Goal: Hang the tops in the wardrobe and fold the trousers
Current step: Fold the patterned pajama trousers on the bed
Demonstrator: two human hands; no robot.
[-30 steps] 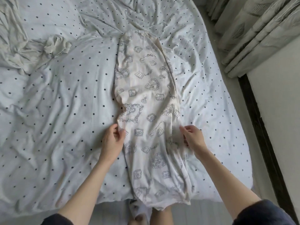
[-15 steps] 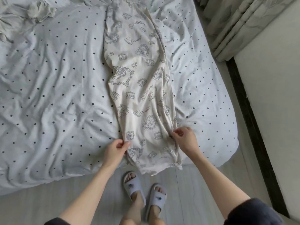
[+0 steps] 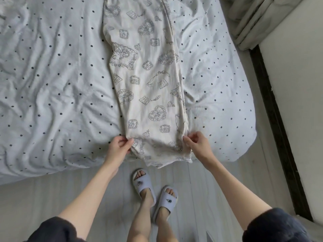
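Note:
Cream trousers (image 3: 148,81) with a grey line print lie lengthwise on the bed, legs folded one over the other. Their hems hang slightly over the bed's near edge. My left hand (image 3: 118,147) pinches the left edge of the legs near the hem. At the right edge, at the same height, my right hand (image 3: 198,145) pinches the fabric. The waist end runs out of view at the top.
The bed (image 3: 52,84) has a white cover with dark dots and many creases. Pale wooden floor (image 3: 52,198) lies in front, with my feet in blue slippers (image 3: 153,193). Curtains (image 3: 258,20) and a white wall with dark skirting (image 3: 279,119) stand to the right.
Both hands slid down along the trouser edges from mid-leg to near the hems. The view tilted down and back, so the floor and my feet came into sight.

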